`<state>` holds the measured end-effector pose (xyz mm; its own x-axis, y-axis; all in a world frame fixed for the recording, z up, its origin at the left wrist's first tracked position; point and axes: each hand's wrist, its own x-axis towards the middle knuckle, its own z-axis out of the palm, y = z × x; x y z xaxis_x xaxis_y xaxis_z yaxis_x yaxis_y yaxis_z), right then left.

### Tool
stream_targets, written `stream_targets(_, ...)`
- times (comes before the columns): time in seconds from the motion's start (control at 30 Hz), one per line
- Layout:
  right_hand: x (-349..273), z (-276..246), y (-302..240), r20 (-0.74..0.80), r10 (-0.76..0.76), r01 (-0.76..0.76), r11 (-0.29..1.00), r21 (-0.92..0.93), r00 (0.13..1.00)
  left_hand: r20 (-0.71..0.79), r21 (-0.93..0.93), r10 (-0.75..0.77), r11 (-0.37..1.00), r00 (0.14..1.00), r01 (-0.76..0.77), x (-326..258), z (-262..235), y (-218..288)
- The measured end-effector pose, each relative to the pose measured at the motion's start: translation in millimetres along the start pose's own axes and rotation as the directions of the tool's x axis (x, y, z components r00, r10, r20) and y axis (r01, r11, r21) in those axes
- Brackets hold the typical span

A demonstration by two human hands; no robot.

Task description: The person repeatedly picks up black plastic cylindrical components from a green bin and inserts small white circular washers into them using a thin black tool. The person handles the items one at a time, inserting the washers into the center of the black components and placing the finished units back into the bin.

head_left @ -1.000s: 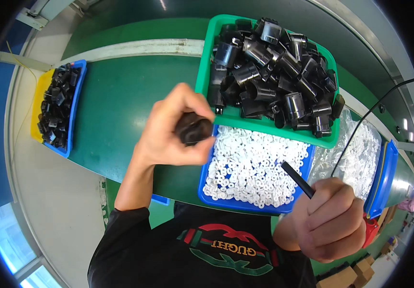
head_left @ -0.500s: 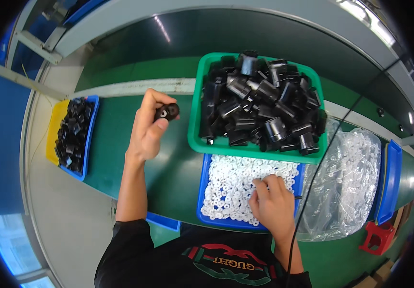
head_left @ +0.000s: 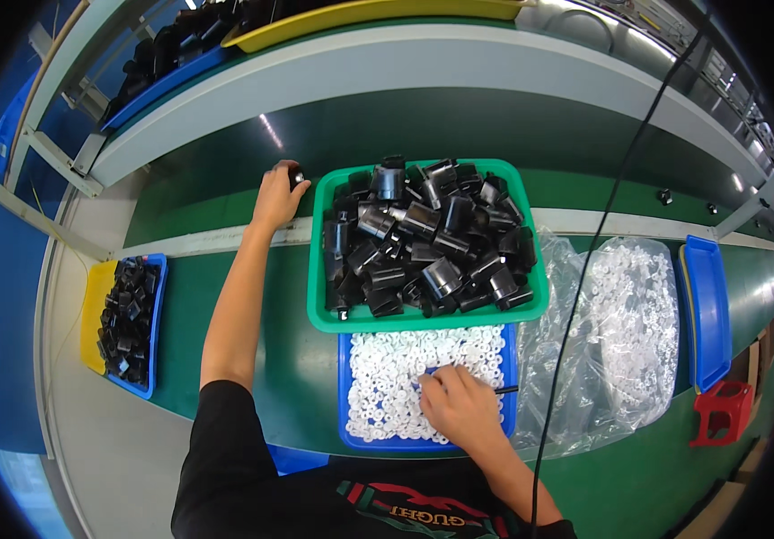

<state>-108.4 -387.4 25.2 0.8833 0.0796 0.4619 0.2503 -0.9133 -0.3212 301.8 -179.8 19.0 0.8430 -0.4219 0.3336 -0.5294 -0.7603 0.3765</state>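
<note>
My left hand (head_left: 275, 198) is stretched out over the far side of the bench, left of a green tray (head_left: 318, 301). Its fingers are closed round a small black cylindrical part (head_left: 297, 177), mostly hidden by them. My right hand (head_left: 460, 406) is low over a blue tray (head_left: 344, 395) spread with small white ring washers (head_left: 387, 382). Its fingers are bent together, and a thin black rod (head_left: 507, 389) sticks out to their right. The fingertips touch or nearly touch the washers; whether one is pinched, I cannot tell. Black cylindrical parts (head_left: 423, 218) fill the green tray, which overlaps the blue tray's far edge.
At the left, more black parts lie in blue and yellow trays (head_left: 92, 314). A clear plastic bag of washers (head_left: 629, 332) lies right of the blue tray, with blue trays (head_left: 712, 314) beyond. A black cable (head_left: 584, 305) hangs across the view. A red stool (head_left: 722, 411) stands lower right.
My left hand has reached farther away over the bench, still with the black part. My right hand has shifted slightly left within the washer tray. The whole view has tilted up.
</note>
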Motion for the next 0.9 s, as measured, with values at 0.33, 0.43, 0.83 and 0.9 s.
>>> stream_targets(0.33, -3, -3, 1, -0.028, 0.074, -0.073, 0.996, 0.043, 0.997, 0.127, -0.004, 0.165, 0.986, 0.978, -0.166, 31, 17, 7)
stream_targets(0.43, -2, 0, 1, -0.025, 0.058, -0.056, 0.996, 0.063, 0.998, 0.002, 0.073, 0.256, 0.964, 0.967, -0.256, 20, -5, 5)
stream_targets(0.83, 4, -3, 2, -0.011, 0.040, -0.039, 0.996, 0.077, 0.999, 0.177, -0.023, 0.103, 0.995, 0.979, -0.101, -91, -78, 135)
stream_targets(0.9, 6, -4, 0, -0.021, 0.060, -0.057, 0.994, 0.088, 0.998, 0.184, -0.086, 0.017, 0.996, 0.983, -0.001, -94, -74, 132)
